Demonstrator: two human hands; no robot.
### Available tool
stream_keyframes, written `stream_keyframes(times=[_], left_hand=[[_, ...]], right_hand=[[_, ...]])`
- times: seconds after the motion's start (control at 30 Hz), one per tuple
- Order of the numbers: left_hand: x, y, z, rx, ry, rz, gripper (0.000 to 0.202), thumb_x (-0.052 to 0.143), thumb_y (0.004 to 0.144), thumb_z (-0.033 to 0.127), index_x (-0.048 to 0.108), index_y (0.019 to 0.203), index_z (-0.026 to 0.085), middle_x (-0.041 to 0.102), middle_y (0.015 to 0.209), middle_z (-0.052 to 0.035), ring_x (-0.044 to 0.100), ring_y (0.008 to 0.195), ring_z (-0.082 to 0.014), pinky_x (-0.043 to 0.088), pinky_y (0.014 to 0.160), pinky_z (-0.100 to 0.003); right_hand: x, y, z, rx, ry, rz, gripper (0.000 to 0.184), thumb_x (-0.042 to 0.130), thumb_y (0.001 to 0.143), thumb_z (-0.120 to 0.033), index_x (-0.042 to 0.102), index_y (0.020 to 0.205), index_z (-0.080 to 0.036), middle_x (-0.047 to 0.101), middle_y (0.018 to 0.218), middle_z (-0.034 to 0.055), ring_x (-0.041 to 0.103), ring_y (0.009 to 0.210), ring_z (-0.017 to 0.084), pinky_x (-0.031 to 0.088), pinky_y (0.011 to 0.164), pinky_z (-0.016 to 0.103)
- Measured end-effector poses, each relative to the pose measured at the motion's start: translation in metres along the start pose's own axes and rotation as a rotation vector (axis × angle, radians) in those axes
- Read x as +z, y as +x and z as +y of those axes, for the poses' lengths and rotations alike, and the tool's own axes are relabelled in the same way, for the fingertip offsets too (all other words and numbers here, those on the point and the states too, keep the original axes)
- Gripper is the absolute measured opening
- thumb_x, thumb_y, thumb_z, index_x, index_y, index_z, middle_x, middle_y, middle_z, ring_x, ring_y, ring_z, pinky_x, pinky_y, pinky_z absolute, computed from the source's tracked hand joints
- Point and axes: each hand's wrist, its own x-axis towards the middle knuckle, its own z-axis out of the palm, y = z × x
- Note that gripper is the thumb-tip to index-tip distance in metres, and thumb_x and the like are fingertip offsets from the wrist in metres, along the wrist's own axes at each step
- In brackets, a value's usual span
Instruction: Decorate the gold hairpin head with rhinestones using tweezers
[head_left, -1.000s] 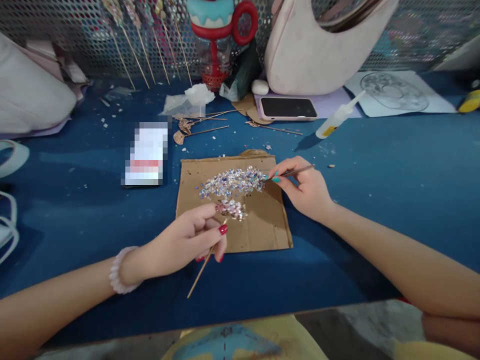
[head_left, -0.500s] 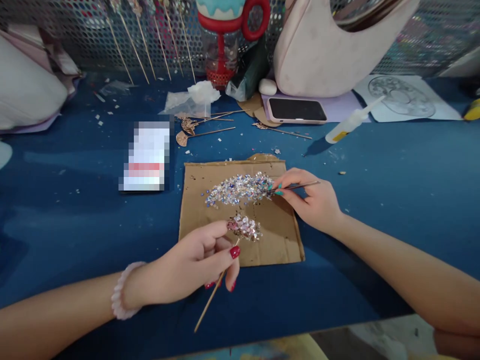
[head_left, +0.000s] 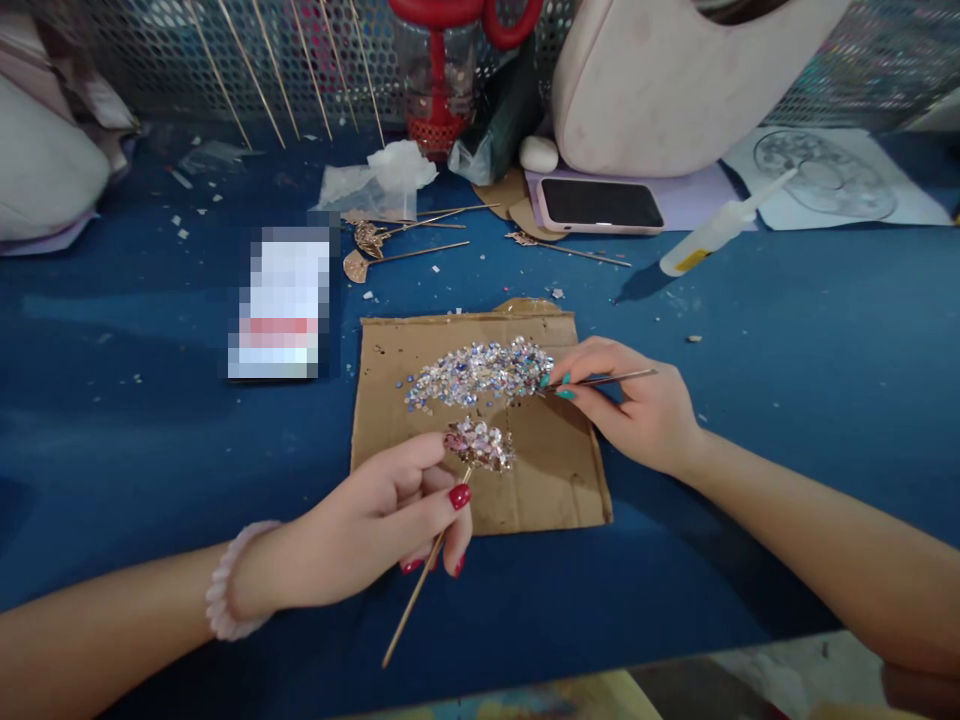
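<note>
My left hand [head_left: 379,520] grips a gold hair stick [head_left: 411,612] between thumb and fingers, its shaft slanting down toward me. The stick's decorated head [head_left: 481,445], covered with pale, shiny stones, is held over the cardboard [head_left: 540,490]. Slim dark tweezers [head_left: 619,378] are pinched in my right hand [head_left: 637,405], with their tips at the right end of a heap of rhinestones [head_left: 480,372]. That heap, clear and bluish, lies across the upper part of the cardboard. Whether a stone sits in the tips is too small to tell.
Left of the cardboard lies a phone [head_left: 277,305] with a lit, blurred screen. Several gold hair sticks [head_left: 416,250] lie behind it. A glue bottle [head_left: 701,240] stands at right, near another phone [head_left: 600,205]. A pale bag [head_left: 660,100] and red-lidded cup [head_left: 435,80] stand at the back.
The whole view has shifted slightly. My left hand and the hair stick sit a little further left; the tweezers' tips stay at the right end of the rhinestone heap.
</note>
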Motion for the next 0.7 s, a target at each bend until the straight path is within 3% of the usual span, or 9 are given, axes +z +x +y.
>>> stream_keyframes(times=[0.7], left_hand=[[-0.0015,0.0007,-0.0003,0.012,0.009,-0.001,0.032,0.043,0.103,0.032,0.045,0.130,0.016,0.062,0.068,0.0021,0.037,0.045,-0.0053,0.031,0.046,-0.018]], right_hand=[[0.0012,-0.0003,-0.0018,-0.076,-0.010,0.007,0.012,0.059,0.090,-0.013,0.060,0.091,-0.025,0.073,0.084,0.0040,0.070,0.083,0.018,0.058,0.074,0.033]])
